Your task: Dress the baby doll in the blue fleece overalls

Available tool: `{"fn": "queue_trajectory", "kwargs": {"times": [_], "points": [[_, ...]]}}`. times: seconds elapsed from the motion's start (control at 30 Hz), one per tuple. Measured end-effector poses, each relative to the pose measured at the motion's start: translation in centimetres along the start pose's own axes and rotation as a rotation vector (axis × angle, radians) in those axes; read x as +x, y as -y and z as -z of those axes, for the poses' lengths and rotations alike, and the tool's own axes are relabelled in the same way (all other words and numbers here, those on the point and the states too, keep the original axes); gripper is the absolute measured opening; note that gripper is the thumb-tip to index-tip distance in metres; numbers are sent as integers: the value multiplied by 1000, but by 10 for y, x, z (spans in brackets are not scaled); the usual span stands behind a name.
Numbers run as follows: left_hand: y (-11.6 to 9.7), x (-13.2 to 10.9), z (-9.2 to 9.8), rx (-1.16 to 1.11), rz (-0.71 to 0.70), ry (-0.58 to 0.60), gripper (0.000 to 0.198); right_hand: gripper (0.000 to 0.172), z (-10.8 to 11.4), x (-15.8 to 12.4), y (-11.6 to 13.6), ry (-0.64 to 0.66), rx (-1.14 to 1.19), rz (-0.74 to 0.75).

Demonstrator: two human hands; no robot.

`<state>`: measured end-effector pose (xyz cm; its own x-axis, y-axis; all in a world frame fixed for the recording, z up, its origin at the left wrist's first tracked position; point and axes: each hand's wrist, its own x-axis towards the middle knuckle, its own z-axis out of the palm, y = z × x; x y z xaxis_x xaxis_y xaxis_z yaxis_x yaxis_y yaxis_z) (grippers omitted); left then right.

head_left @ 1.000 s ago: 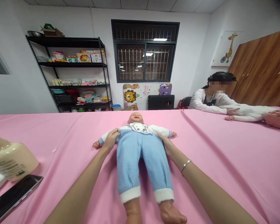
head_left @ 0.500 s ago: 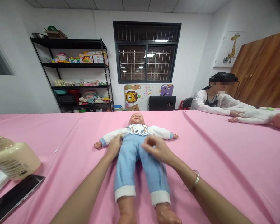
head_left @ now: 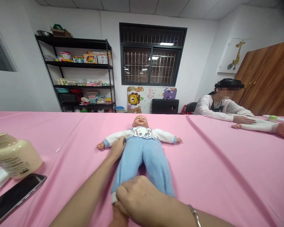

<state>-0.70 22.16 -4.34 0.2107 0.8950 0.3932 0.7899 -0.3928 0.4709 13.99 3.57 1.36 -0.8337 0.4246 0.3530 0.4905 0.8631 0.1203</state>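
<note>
A baby doll lies on its back with its head away from me and its arms spread. It wears a white top with an elephant patch and fluffy light blue trousers with white cuffs. My left hand is closed on the trousers at the left side of the waist, its fingertips partly hidden. Down at the left leg's cuff, my right hand grips the trouser hem in its curled fingers. The doll's other foot is hidden behind my right hand and forearm.
At the left stand a pump bottle and a phone on the pink tablecloth. Across at the right, a person sits with a hand on another doll. Black shelves stand behind.
My right hand has moved from above the doll's hip down to the left trouser cuff and closed on it. The left hand stays at the waist. The co-worker's hand has shifted slightly.
</note>
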Motion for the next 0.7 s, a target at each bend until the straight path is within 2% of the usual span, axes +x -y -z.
{"fn": "queue_trajectory", "kwargs": {"times": [0.07,0.17,0.23,0.3,0.37,0.4,0.47,0.53,0.6,0.7], "points": [[1,0,0,8,3,7,10,13,-2,4,5,-7,-12,23],[4,1,0,-3,10,21,11,10,-1,6,6,43,-5,-25],[5,2,-1,-54,13,10,11,15,3,2,-2,88,46,-105],[4,4,-1,-139,33,-33,13,19,7,-6,-18,73,108,-273],[0,5,0,-223,102,-89,18,17,6,-17,-42,-31,142,-558],[-3,5,0,-259,139,-109,22,23,2,-23,-56,-102,152,-723],[-11,2,1,-311,168,-102,34,49,-13,-33,-85,-232,251,-997],[-19,-3,2,-317,111,-47,45,72,-31,-40,-107,-317,540,-1071],[-27,-9,4,-268,18,18,51,83,-47,-41,-118,-410,746,-1072],[-41,-15,11,-91,-47,126,40,74,-56,-34,-112,-456,788,-1080]]}}
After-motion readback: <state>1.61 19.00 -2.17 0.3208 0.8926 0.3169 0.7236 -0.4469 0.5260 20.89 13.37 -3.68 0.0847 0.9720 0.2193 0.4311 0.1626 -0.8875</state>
